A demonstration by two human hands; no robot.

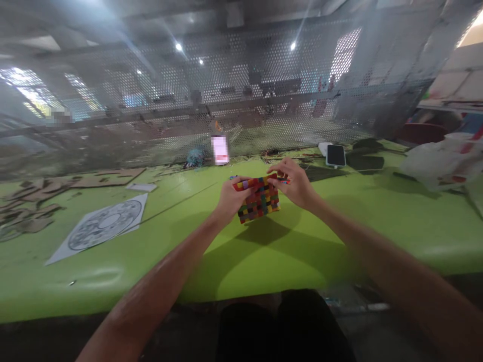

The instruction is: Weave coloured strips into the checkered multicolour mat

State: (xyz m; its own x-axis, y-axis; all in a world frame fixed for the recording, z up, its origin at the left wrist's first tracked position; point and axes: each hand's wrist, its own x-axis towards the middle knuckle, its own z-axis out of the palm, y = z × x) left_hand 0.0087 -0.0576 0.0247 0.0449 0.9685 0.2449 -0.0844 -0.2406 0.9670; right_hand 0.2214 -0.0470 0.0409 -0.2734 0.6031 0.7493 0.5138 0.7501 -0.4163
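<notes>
Woven piece held up between two hands

A small woven piece (260,205) in red, yellow, black and green checks is held above the green table (158,274), roughly in front of the person, tilted a little, with its shadow falling below it. The left hand (232,197) has its thumb along the front of the top left edge, the fingers folded behind, gripping it. The right hand (292,182) is at the top right corner, fingers curled and thumb low beside a short patterned strip (286,181) that sticks out there; whether they pinch the strip firmly, I cannot tell.

The piece looks light and fairly stiff, since it keeps its flat shape while held by the top. The surface seems smooth, perhaps a bit slippery, and loose ends could pull out. The thick top edge looks the best hold, thumb in front and fingers behind; the strip itself would need only a gentle pinch.
</notes>
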